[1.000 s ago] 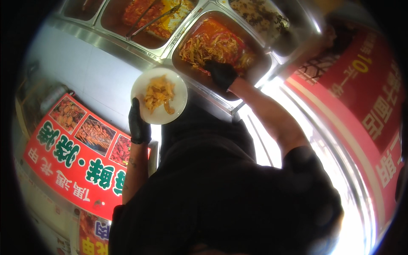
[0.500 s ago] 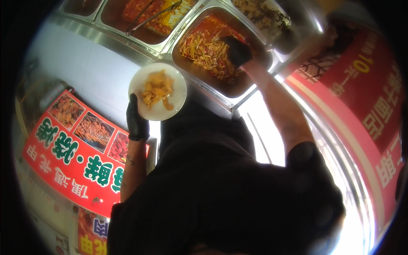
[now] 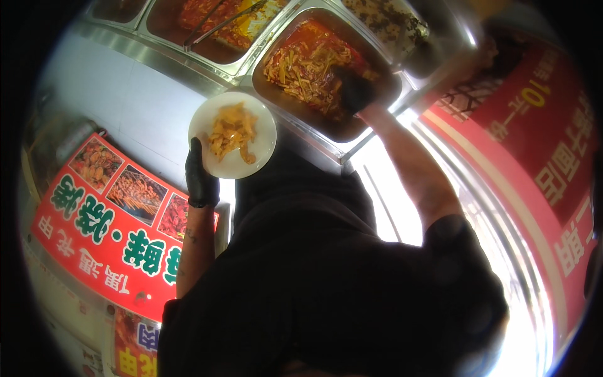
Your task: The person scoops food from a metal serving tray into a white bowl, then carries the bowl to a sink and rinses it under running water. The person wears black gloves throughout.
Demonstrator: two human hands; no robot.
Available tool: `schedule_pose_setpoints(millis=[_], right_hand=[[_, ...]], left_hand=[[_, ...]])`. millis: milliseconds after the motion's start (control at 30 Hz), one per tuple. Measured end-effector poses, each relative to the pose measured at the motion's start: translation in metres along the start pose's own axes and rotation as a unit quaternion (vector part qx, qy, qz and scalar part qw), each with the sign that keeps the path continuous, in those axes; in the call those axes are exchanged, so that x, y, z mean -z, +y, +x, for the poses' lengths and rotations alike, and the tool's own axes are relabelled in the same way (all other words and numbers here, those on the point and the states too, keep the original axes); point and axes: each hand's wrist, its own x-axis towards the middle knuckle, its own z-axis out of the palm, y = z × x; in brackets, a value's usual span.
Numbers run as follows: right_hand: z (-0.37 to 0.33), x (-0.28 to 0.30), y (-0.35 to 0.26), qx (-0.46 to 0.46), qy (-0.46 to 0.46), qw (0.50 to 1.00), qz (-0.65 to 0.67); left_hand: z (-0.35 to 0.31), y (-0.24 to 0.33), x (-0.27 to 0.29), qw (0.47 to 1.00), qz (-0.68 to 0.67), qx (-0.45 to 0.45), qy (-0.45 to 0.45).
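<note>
1. You are at what looks like the serving counter (image 3: pixel 157 58) of a food stall or small eatery.
2. Beyond the white plate (image 3: pixel 269 135), you have steel pans (image 3: pixel 333 129) of saucy food (image 3: pixel 301 72), one with tongs (image 3: pixel 223 27).
3. Left of the plate, a red banner (image 3: pixel 116 248) shows food photos (image 3: pixel 138 195).
4. Right of the plate is a lettered red sign (image 3: pixel 515 113).

compared with a second ago, the right hand (image 3: pixel 357 92) has moved rightward across the pan (image 3: pixel 267 94), from the near middle of the food (image 3: pixel 304 70) to its right side. strips it covered at the near edge now show. since half a second ago it has drawn back slightly toward the person. over the full second, the plate (image 3: pixel 204 119) and left hand (image 3: pixel 202 176) have shifted slightly forward.
</note>
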Motion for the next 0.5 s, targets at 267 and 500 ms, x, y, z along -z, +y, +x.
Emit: schedule_pose_setpoints(millis=[267,500], right_hand=[[-0.013,-0.032,-0.022,0.096,0.015,0.977,-0.19],[-0.001,-0.073,-0.004,0.173,-0.109,0.975,-0.083]], left_hand=[[0.002,-0.002,-0.002,1.0,0.023,-0.003,0.0],[0.002,-0.004,-0.001,1.0,0.01,0.005,-0.001]])
